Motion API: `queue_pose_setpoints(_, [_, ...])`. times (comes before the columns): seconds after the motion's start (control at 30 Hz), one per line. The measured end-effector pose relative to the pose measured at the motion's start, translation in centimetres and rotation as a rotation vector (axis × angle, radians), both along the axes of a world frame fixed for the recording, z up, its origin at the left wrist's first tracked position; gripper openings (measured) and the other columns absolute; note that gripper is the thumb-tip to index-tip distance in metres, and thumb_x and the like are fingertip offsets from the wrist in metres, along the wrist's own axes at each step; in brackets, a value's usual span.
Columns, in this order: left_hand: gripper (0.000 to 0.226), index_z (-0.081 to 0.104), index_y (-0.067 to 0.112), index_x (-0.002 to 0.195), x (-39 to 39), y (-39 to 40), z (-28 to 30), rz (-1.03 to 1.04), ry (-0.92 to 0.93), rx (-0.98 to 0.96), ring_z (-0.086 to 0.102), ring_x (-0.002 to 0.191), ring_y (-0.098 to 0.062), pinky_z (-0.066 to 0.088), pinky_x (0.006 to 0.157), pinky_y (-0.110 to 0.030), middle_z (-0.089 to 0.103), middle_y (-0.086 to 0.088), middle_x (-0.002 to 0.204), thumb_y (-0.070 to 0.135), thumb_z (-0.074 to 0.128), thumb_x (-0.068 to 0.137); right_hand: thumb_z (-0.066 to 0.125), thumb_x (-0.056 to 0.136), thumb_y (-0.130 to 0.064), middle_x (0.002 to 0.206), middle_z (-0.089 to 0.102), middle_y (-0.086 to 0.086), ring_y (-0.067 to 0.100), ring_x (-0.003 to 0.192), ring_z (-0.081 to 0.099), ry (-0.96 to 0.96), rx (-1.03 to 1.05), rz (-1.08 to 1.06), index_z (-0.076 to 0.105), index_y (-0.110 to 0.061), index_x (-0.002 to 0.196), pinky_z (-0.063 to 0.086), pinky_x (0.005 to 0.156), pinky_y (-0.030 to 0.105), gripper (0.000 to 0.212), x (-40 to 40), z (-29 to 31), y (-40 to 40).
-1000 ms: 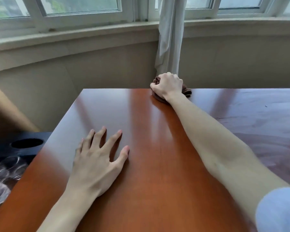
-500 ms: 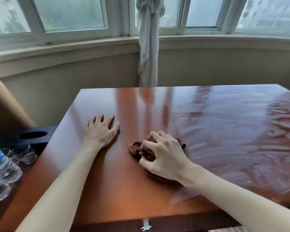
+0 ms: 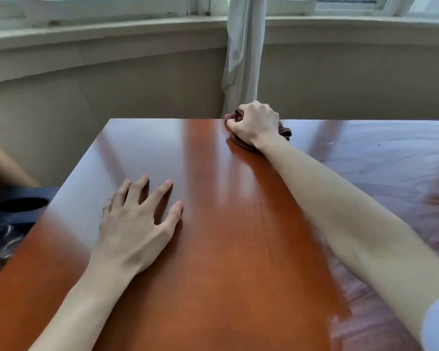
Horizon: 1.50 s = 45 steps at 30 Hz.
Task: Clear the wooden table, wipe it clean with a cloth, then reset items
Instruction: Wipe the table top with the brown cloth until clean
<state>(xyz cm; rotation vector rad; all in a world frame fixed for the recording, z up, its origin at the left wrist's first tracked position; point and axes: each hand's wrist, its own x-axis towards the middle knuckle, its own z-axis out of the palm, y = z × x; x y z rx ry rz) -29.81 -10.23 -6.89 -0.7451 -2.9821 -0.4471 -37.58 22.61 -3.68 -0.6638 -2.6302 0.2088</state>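
Note:
The glossy reddish wooden table (image 3: 238,236) fills the lower view. My right hand (image 3: 255,124) grips a bunched dark brown cloth (image 3: 284,131) at the table's far edge, arm stretched out across the top. The cloth shows only at the fingers and beside the wrist. My left hand (image 3: 134,224) rests flat on the table's left part, fingers spread. The table's right side carries streaky wet wipe marks (image 3: 390,158).
A white curtain (image 3: 243,54) hangs just behind the far edge near my right hand. A low wall and window sill (image 3: 112,34) run behind the table. Left of the table sit a dark tray with a round hole (image 3: 20,206) and clear glassware (image 3: 0,249).
My right hand has pushed the cloth from the near middle of the table out to the far edge. My left hand stays flat on the table.

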Motion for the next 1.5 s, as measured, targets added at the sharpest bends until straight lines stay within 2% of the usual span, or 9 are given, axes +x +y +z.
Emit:
queue_pose_setpoints(0.2, [0.071, 0.034, 0.051, 0.15, 0.3, -0.1, 0.4, 0.009, -0.01, 0.018, 0.013, 0.153, -0.023, 0.013, 0.124, -0.046, 0.025, 0.005, 0.163, 0.077, 0.02, 0.085, 0.054, 0.085, -0.053, 0.107, 0.062, 0.01, 0.039, 0.108, 0.057, -0.026, -0.014, -0.036, 0.072, -0.024, 0.101, 0.045, 0.091, 0.045, 0.037, 0.1, 0.4, -0.5])
queue_pose_setpoints(0.33, [0.068, 0.038, 0.047, 0.15, 0.6, 0.0, 0.7, 0.001, 0.001, -0.027, 0.022, 0.15, -0.03, 0.017, 0.122, -0.048, 0.034, -0.003, 0.159, 0.073, 0.022, 0.089, 0.056, 0.085, -0.053, 0.097, 0.057, 0.006, 0.036, 0.1, 0.059, -0.092, -0.058, 0.098, 0.067, -0.025, 0.09, 0.044, 0.083, 0.04, 0.031, 9.8, 1.2, -6.3])
queue_pose_setpoints(0.5, [0.052, 0.047, 0.033, 0.146, 2.2, 1.3, 2.7, -0.025, 0.035, -0.158, 0.043, 0.133, -0.037, 0.036, 0.11, -0.049, 0.044, -0.012, 0.147, 0.054, 0.035, 0.1, 0.062, 0.084, -0.049, 0.089, 0.055, 0.001, 0.029, 0.091, 0.057, -0.151, -0.116, 0.254, 0.053, -0.024, 0.071, 0.037, 0.073, 0.034, 0.031, 25.4, 2.5, -14.8])
queue_pose_setpoints(0.63, [0.059, 0.04, 0.036, 0.151, 4.4, 1.7, 3.4, -0.077, 0.02, -0.129, 0.035, 0.141, -0.037, 0.026, 0.117, -0.049, 0.034, -0.012, 0.158, 0.06, 0.04, 0.097, 0.054, 0.083, -0.059, 0.099, 0.061, -0.003, 0.025, 0.091, 0.059, -0.035, 0.006, 0.293, 0.071, -0.031, 0.099, 0.051, 0.08, 0.036, 0.037, 32.4, 0.7, -18.9])
queue_pose_setpoints(0.73, [0.066, 0.036, 0.043, 0.151, 4.7, 0.7, 2.2, -0.068, -0.004, -0.132, 0.027, 0.146, -0.034, 0.019, 0.12, -0.051, 0.03, -0.01, 0.16, 0.073, 0.033, 0.092, 0.051, 0.08, -0.063, 0.107, 0.065, -0.005, 0.025, 0.097, 0.063, -0.009, -0.009, 0.258, 0.072, -0.036, 0.108, 0.052, 0.087, 0.036, 0.044, 31.0, 0.4, -18.3])
queue_pose_setpoints(1.03, [0.078, 0.029, 0.05, 0.152, 4.0, 0.1, 0.7, -0.036, -0.006, -0.027, 0.011, 0.154, -0.023, 0.01, 0.124, -0.047, 0.023, 0.003, 0.164, 0.081, 0.009, 0.083, 0.057, 0.082, -0.058, 0.09, 0.067, 0.005, 0.035, 0.094, 0.064, -0.009, -0.033, 0.061, 0.066, -0.022, 0.081, 0.036, 0.071, 0.035, 0.036, 9.1, 0.2, -5.1])
queue_pose_setpoints(1.23, [0.076, 0.027, 0.055, 0.151, 3.6, 0.0, 0.0, -0.006, 0.003, -0.027, 0.007, 0.154, -0.014, 0.01, 0.126, -0.043, 0.019, 0.011, 0.165, 0.082, 0.013, 0.081, 0.057, 0.078, -0.056, 0.099, 0.072, 0.004, 0.034, 0.101, 0.065, 0.028, -0.01, -0.041, 0.073, -0.021, 0.089, 0.045, 0.08, 0.037, 0.041, -2.3, -0.1, 0.9])
queue_pose_setpoints(1.37, [0.076, 0.026, 0.055, 0.152, 3.9, 0.0, 0.4, -0.005, -0.018, -0.024, 0.007, 0.154, -0.016, 0.008, 0.126, -0.043, 0.018, 0.009, 0.165, 0.081, 0.014, 0.082, 0.057, 0.081, -0.056, 0.104, 0.07, 0.006, 0.036, 0.105, 0.063, 0.006, -0.014, -0.035, 0.073, -0.022, 0.094, 0.043, 0.08, 0.038, 0.04, -1.8, 0.3, 0.5])
queue_pose_setpoints(1.5, [0.078, 0.026, 0.053, 0.153, 4.2, 0.2, 0.9, -0.013, -0.031, -0.023, 0.009, 0.154, -0.021, 0.007, 0.125, -0.045, 0.02, 0.004, 0.165, 0.08, 0.011, 0.081, 0.057, 0.084, -0.055, 0.1, 0.064, 0.007, 0.036, 0.102, 0.061, -0.05, -0.059, 0.056, 0.068, -0.023, 0.087, 0.042, 0.078, 0.038, 0.034, 5.9, 0.8, -3.9])
